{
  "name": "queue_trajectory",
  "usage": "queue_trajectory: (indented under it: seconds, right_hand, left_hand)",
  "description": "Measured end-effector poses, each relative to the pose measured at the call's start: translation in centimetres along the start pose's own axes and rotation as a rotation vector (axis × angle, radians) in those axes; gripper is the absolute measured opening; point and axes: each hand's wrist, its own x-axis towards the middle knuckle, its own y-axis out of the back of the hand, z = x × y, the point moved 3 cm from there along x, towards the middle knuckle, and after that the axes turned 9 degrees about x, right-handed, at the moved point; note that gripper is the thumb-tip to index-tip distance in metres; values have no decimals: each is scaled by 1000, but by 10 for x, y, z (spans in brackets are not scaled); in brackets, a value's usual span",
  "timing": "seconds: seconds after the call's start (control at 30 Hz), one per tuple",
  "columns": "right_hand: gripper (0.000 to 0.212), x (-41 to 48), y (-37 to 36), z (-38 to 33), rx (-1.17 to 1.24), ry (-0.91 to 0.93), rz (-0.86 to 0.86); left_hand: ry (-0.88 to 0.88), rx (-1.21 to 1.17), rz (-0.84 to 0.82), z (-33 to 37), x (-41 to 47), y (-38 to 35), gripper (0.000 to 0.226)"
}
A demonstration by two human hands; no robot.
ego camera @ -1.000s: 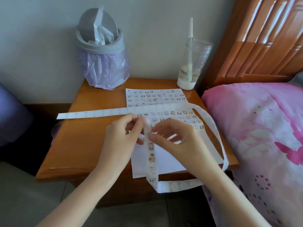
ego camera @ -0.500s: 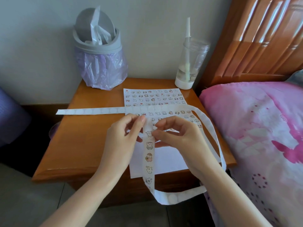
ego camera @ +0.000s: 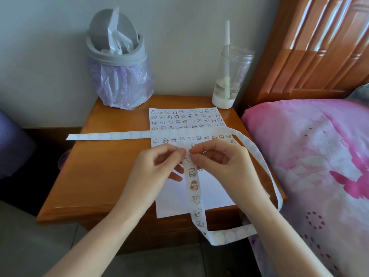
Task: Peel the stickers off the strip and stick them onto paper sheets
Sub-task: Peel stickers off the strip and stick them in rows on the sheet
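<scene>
Head view: we see the sticker strip, a thin, glossy white paper ribbon, held over the near half of the paper sheet. The held stretch has its long axis running from the hands straight toward us, and carries small cartoon animal stickers in single file. It drops over the table's front edge, curls right into a loop of peeled backing with round blank patches, climbs the table's right side, then lies flat across the sheet with its free end pointing left, past the table's left edge.

The left hand pinches the strip's top between thumb and forefinger. The right hand pinches narrowly at the same spot, by the topmost sticker; the other fingers are loosely curled.

The sheet is flat white paper, its far half filled with neat rows of stuck stickers. It lies on a glossy orange-brown wooden nightstand. At the back stand a grey plastic bin with a crinkled lilac liner and a clear tumbler with a straw. A soft pink patterned blanket lies to the right.
</scene>
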Motion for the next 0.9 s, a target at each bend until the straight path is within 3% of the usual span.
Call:
queue_trajectory:
  seconds: [0.43, 0.63, 0.7, 0.8, 0.9]
  right_hand:
    - [9, 0, 2, 0, -140, 50, 7]
    - [3, -1, -1, -1, -368, 118, -14]
    - [9, -1, -2, -2, -456, 140, -23]
    - [21, 0, 2, -7, -433, 119, -47]
    - [15, 4, 24, -16, -295, 65, -69]
  left_hand:
    - [15, -30, 22, 0, 0, 0, 14]
    - [121, -88, -8, -7, 1, -2, 16]
    - [159, -130, -28, -8, 1, -2, 16]
    - [142, -107, -9, -9, 2, -1, 18]
    - [109, -45, 27, -11, 4, -1, 17]
